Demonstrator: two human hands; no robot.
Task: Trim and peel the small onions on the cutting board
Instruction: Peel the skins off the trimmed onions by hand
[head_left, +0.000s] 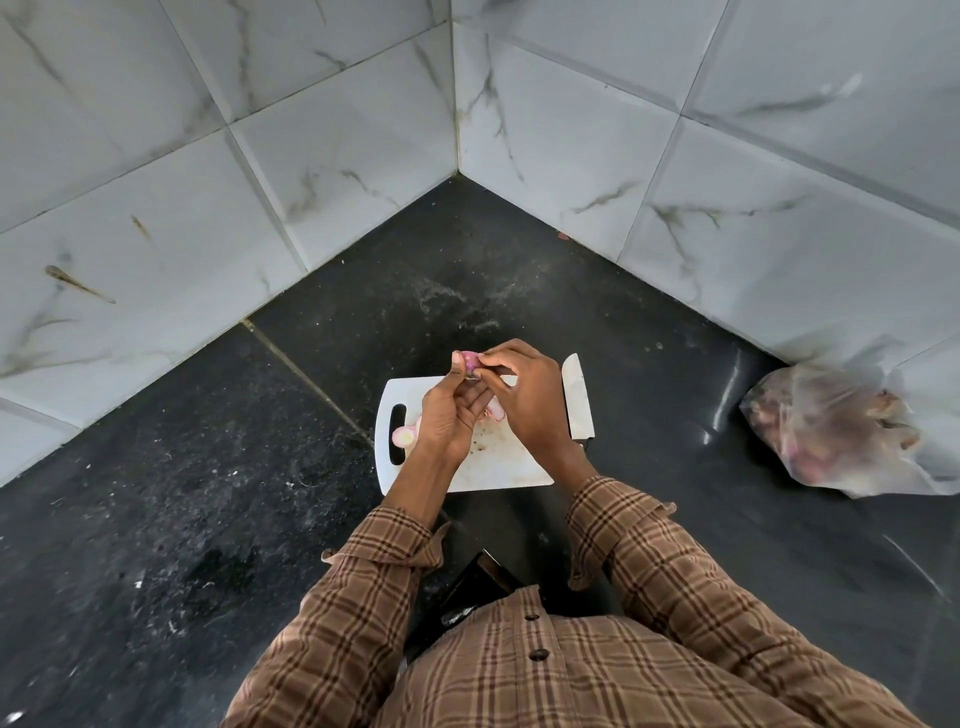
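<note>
I see both hands raised just above the far edge of the cutting board (498, 462), a little below the centre of the frame, working one small onion (469, 362) between them. My left hand (451, 415) has its fingers curled up around the onion, thumb at its far side; my right hand (524, 395) pinches at the onion's skin with thumb and fingertips, so both grips are pressed onto the same bulb. Another pale, peeled onion (404, 435) lies on the board by its handle slot, at the left, and a pinkish piece (496, 409) shows between my hands, though I cannot tell if it is onion or skin. The knife (575, 397) rests along the board's right edge, blade just beside my right wrist. My worry is that wrist: a sideways pull on stubborn skin could brush the blade or knock it off the board onto the dark desk (208, 467). The onion looks slick and small, so a hard tug may pop it from my left grip and send it rolling toward the wall corner. The plastic bag (831, 426) at the right sits well apart.
</note>
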